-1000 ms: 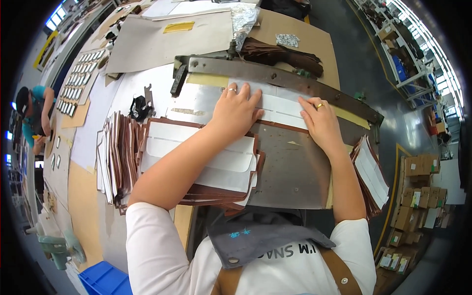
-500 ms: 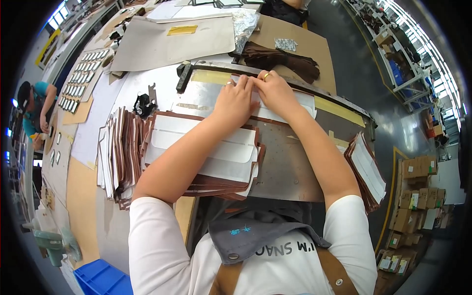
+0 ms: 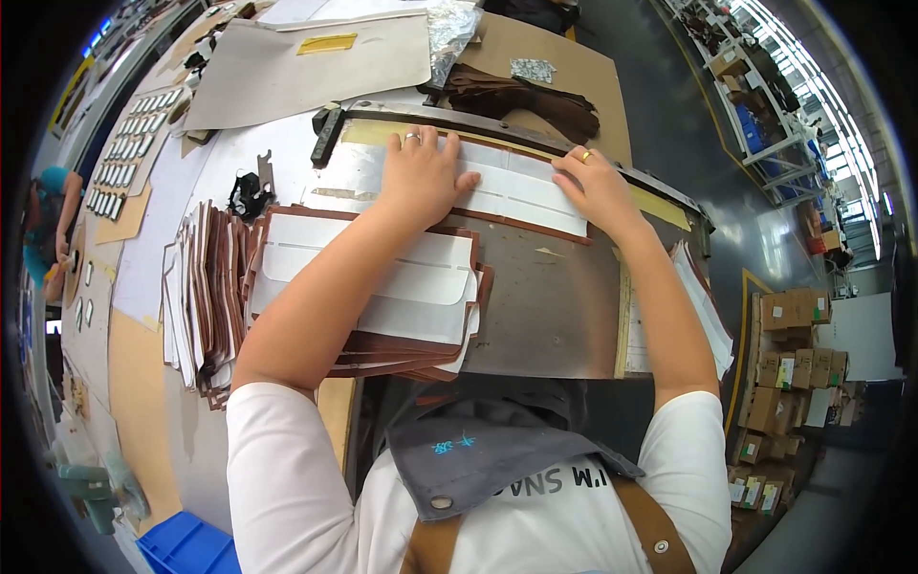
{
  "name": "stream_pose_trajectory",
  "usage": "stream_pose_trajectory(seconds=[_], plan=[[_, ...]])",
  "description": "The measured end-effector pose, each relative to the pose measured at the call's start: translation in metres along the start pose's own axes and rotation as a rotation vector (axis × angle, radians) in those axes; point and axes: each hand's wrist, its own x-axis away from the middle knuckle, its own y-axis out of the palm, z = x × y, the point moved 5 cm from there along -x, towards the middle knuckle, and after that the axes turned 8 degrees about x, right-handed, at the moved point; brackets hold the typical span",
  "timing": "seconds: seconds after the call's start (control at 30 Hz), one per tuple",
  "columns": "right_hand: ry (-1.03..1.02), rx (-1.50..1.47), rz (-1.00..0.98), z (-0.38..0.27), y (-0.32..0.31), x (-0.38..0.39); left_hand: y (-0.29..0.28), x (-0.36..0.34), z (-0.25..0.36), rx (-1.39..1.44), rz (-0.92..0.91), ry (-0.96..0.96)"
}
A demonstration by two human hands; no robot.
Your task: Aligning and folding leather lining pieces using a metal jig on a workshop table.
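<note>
A white-faced panel with a brown border (image 3: 521, 187) lies on the metal plate, its far edge along a long metal bar (image 3: 478, 122). My left hand (image 3: 419, 177) rests over the panel's left part, fingers apart and reaching to the bar. At its right end is my right hand (image 3: 601, 189), fingers loosely bent and apart, the tips touching the panel near its far edge. Neither hand grips anything. Under my left forearm sits a stack of similar white and brown panels (image 3: 373, 273).
More brown and white pieces (image 3: 206, 287) stand on edge at the left. Another pile (image 3: 703, 311) is by my right forearm. Beyond the bar lie dark brown pieces (image 3: 526, 100) and a large grey sheet (image 3: 316, 72). Another person (image 3: 48, 225) works at far left.
My hands have moved apart from the middle of the bar, left hand to the left and right hand to the right, uncovering the panel between them. The view has shifted slightly.
</note>
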Motion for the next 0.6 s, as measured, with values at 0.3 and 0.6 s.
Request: stream_pose_trajectory(seconds=[0.3,0.6], plan=[[0.615,-0.279,-0.138,0.038,-0.013,0.043,-0.001,-0.003,-0.005,0.083,0.037,-0.028],[0.463,-0.202,0.216,0.01,0.002,0.049,0.018,-0.03,-0.074,1.087,0.314,-0.387]])
